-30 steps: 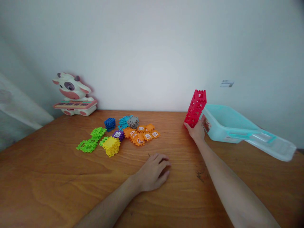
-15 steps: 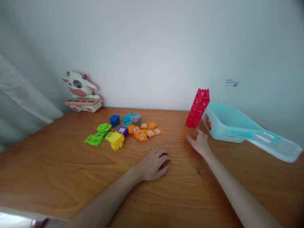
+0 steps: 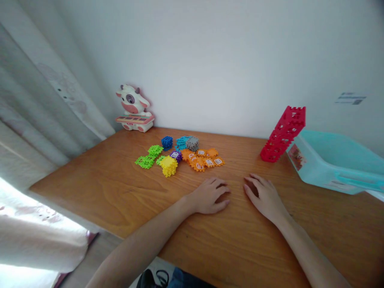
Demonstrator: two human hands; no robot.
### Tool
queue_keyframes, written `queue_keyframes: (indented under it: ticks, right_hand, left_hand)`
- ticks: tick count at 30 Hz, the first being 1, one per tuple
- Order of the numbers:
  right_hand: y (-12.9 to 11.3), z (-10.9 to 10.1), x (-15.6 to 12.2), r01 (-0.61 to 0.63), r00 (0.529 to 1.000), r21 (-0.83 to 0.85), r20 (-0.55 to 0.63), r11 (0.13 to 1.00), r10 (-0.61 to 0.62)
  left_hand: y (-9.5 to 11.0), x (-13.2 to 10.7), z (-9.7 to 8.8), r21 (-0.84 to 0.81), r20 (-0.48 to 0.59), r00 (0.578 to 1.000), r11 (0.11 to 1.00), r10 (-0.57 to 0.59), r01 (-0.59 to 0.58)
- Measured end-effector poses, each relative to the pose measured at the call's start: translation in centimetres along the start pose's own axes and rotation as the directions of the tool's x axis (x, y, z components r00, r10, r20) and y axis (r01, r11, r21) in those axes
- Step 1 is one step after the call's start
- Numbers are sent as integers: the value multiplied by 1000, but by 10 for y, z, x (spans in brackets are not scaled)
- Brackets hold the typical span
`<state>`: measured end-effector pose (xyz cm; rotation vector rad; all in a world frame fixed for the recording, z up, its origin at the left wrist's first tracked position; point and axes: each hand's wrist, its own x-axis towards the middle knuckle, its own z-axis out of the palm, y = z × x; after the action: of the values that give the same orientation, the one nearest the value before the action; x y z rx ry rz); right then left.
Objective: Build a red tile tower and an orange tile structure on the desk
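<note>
My left hand [image 3: 211,195] rests on the wooden table, fingers curved and apart, holding nothing. Facing it, my right hand [image 3: 265,197] lies on the table with thumb and fingers apart, nothing in it. A tall red tower of interlocking plastic pieces [image 3: 283,134] stands beyond my right hand, apart from it. Orange window pieces [image 3: 200,159] lie beyond my left hand. Around them are a yellow stack [image 3: 169,165], light green pieces [image 3: 146,161], a purple window piece [image 3: 176,156], a dark blue stack [image 3: 167,143], light blue pieces [image 3: 181,143] and a grey stack [image 3: 192,143].
A turquoise plastic bin [image 3: 333,172] stands right of the tower, cut off by the view's edge. At the back left sits a cow-shaped toy keyboard [image 3: 135,110]. A pale curtain [image 3: 51,92] hangs beside the table's left edge. The wall [image 3: 216,72] closes off the back.
My right hand has drawn back from beside the red tower toward my left hand. The view has turned left, so things appear shifted right. The tower and the loose pieces stay in place.
</note>
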<state>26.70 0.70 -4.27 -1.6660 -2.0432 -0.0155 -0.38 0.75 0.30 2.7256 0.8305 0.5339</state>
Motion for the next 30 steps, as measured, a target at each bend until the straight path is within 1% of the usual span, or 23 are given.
queue_keyframes:
  ticks: [5,9,11,12,14,17,18,20,22,23,25,26,28,30]
  right_hand:
    - [-5,-4,2,77,997,93,-15,993,-76]
    - [-15,-7,3,87,996,139,-45,986,-82]
    - [-23,-7,4,100,994,132,-59,986,-93]
    - [-28,-6,6,117,992,123,-58,985,-111]
    - [-39,-3,12,164,986,103,-34,981,-161]
    - [-62,6,27,229,972,81,25,970,-232]
    - [-71,10,34,246,967,77,48,966,-251]
    - [-90,18,51,283,955,61,73,957,-287]
    - [-107,24,72,323,937,63,117,944,-329]
    - [-116,26,83,339,930,63,130,939,-345]
    - [-132,29,104,366,913,42,177,930,-368]
    - [-139,29,115,374,906,20,204,927,-370]
    - [-154,28,134,391,886,-36,283,920,-366]
    - [-168,26,150,409,853,-117,401,905,-334]
  left_hand:
    - [0,0,0,31,-13,1000,999,9,-9]
    - [0,0,2,60,-21,1000,998,21,-20]
    - [-3,0,1,98,-23,1000,995,0,2]
    - [-5,0,-1,126,-34,999,991,-29,33]
    - [-13,-1,-8,188,-96,988,972,-124,140]
    - [-27,-4,-24,255,-233,932,907,-278,335]
    - [-31,-5,-31,270,-261,912,883,-316,383]
    - [-36,-7,-44,282,-264,887,850,-378,446]
    - [-36,-10,-57,259,-207,875,838,-438,480]
    - [-35,-11,-62,247,-152,877,841,-457,481]
    - [-30,-13,-69,267,3,892,860,-452,435]
    - [-27,-14,-71,294,73,884,857,-462,423]
    - [-22,-15,-74,336,200,845,845,-495,416]
    - [-21,-16,-74,335,281,802,837,-528,433]
